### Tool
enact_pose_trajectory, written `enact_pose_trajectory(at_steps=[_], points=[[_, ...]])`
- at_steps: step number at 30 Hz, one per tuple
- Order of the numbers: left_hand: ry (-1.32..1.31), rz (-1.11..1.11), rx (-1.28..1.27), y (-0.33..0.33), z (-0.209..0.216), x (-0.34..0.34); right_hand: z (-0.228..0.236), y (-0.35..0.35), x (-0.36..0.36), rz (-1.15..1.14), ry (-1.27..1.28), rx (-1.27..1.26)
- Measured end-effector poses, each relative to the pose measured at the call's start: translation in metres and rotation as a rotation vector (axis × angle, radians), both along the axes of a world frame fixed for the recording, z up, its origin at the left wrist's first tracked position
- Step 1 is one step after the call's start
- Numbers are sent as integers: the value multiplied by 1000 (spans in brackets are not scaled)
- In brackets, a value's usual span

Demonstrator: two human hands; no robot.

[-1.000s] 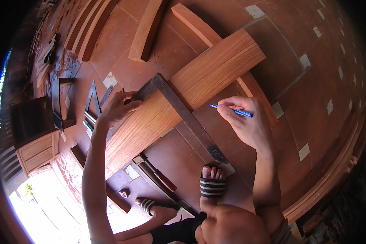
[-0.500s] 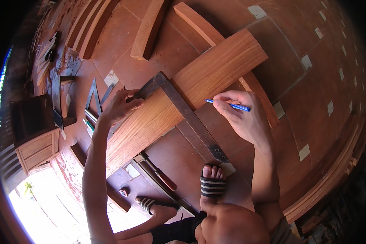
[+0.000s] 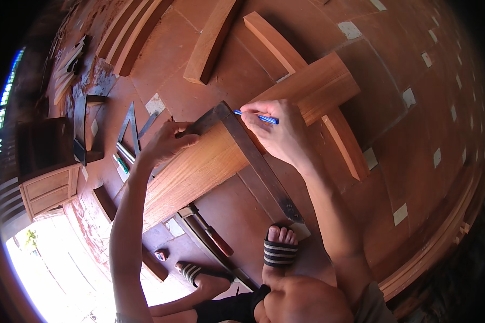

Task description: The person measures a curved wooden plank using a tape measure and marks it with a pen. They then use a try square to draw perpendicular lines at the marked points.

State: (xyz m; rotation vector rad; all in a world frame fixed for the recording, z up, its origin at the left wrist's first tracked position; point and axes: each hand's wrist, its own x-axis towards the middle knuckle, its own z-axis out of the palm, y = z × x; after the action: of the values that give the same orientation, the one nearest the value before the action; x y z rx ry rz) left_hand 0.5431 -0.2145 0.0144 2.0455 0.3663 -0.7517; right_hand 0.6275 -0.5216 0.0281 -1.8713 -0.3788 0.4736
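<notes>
A broad reddish-brown wooden board [image 3: 194,167] lies slantwise on a narrower wooden piece [image 3: 346,142]. Across the board rests a dark carpenter's square [image 3: 261,167], its long blade reaching toward my foot. My left hand [image 3: 167,144] grips the square's shorter arm along the board's far left edge, its thumb over the wood. In my right hand [image 3: 280,132] is a blue pen [image 3: 268,119], pinched between thumb and fingers. The pen's tip is at the square's blade, over the board; whether it touches the wood I cannot tell.
Several timber pieces [image 3: 207,46] lie on the tiled floor [image 3: 382,183] beyond the board. Metal squares [image 3: 80,126] and a green-and-white pen [image 3: 122,163] lie at the left. A long clamp [image 3: 213,237] is below the board, near my sandalled foot [image 3: 280,247]. Long planks [image 3: 442,253] line the right.
My right hand has moved left with the pen, from beside the board to the square's blade over it. My left hand still holds the square, and the whole view has shifted slightly.
</notes>
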Motion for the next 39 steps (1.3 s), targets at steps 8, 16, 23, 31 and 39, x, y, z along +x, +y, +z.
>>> enact_pose_trajectory(at_steps=[8, 16, 23, 31, 39], points=[[-5, -7, 15, 2, -4, -2, 8, 2, 2, 68, -75, -63], [-5, -43, 47, -1, 0, 1, 16, 2, 5, 90, -19, -136], [-32, -23, 120, -9, 8, 0, 26, -32, -20, 146, 3, -224], [-18, -14, 57, -8, 8, 1, 42, -69, -49, 214, -42, -266], [-13, -22, 83, -6, 5, 0, 18, -5, 12, 77, -56, -50]])
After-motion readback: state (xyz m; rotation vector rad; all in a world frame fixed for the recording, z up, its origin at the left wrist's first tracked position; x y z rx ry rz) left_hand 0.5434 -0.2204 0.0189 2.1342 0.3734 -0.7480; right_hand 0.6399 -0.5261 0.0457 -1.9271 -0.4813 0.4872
